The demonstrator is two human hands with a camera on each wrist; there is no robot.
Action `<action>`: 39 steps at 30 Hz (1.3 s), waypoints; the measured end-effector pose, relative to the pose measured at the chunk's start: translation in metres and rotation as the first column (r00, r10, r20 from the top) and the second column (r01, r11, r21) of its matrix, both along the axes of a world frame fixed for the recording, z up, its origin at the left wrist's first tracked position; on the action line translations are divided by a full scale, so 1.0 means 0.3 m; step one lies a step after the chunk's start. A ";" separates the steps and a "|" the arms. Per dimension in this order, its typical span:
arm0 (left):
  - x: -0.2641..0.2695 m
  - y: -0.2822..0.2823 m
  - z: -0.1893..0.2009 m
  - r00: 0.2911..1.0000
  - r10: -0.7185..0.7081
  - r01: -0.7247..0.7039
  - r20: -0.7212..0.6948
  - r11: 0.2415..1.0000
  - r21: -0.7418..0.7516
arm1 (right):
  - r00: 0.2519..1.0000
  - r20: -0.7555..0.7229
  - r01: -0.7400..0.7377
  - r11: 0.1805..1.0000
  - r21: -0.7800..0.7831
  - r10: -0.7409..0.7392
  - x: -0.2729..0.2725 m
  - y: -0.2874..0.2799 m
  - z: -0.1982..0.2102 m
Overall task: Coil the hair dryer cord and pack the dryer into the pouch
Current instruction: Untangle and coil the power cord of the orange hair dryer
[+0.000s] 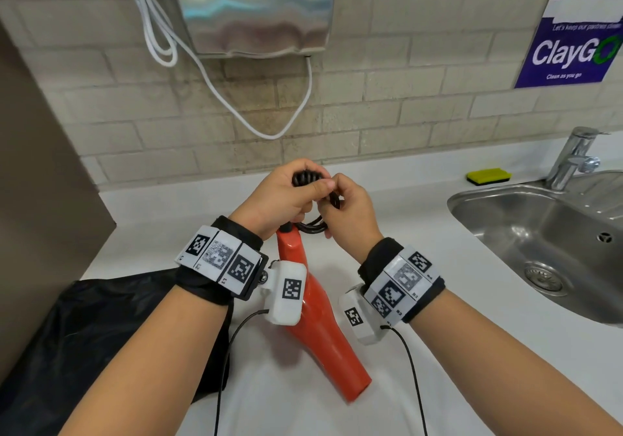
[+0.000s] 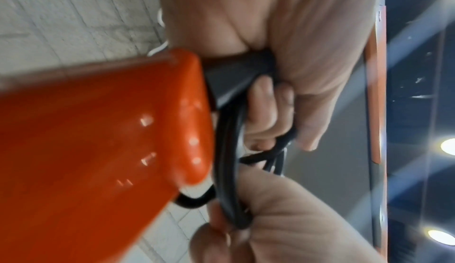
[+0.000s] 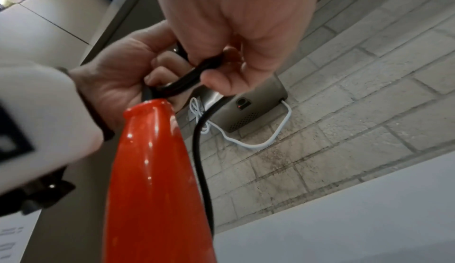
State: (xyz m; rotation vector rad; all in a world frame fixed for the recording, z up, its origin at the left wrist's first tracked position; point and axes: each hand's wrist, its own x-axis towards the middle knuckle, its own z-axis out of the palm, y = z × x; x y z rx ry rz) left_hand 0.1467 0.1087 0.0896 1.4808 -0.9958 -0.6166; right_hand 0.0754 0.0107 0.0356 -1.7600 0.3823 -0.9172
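The orange-red hair dryer [image 1: 315, 314] lies on the white counter [image 1: 421, 260], its handle end raised toward my hands. Its black cord [image 1: 305, 179] is gathered in loops above that end. My left hand [image 1: 300, 192] grips the bundle of loops, thumb across the top. My right hand [image 1: 338, 201] pinches the loops from the right side. In the left wrist view the cord [image 2: 226, 150] runs from the dryer [image 2: 98, 140] through curled fingers [image 2: 265, 111]. The right wrist view shows the loops [image 3: 187, 80] held above the dryer [image 3: 152, 189]. A black pouch [image 1: 101, 334] lies at the near left.
A steel sink [image 1: 539, 219] with a faucet [image 1: 573, 155] is set in the counter on the right, a yellow sponge [image 1: 488, 176] behind it. A wall-mounted hand dryer [image 1: 253, 7] with a dangling white cable [image 1: 269, 132] hangs above. A brown panel [image 1: 40, 199] closes the left side.
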 end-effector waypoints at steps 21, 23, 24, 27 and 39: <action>0.040 0.022 -0.002 0.996 0.044 -0.043 -0.077 0.999 0.019 | 0.888 -0.349 -0.330 0.943 -0.034 0.298 -0.079 -0.215 0.017; 0.036 0.021 0.000 0.997 0.048 -0.045 -0.058 0.998 0.041 | 0.926 -0.289 -0.262 0.964 -0.033 0.242 -0.084 -0.221 0.021; 0.032 0.020 0.002 0.998 0.048 -0.046 -0.042 0.997 0.056 | 0.948 -0.245 -0.218 0.976 -0.028 0.205 -0.084 -0.219 0.029; 0.016 0.008 0.010 0.999 0.043 -0.042 -0.005 0.994 0.097 | 0.990 -0.122 -0.075 0.997 -0.005 0.074 -0.077 -0.200 0.073; -0.012 -0.015 0.026 0.988 -0.078 0.049 0.132 0.976 0.211 | 0.995 0.050 -0.077 0.991 -0.106 0.083 -0.063 -0.111 0.214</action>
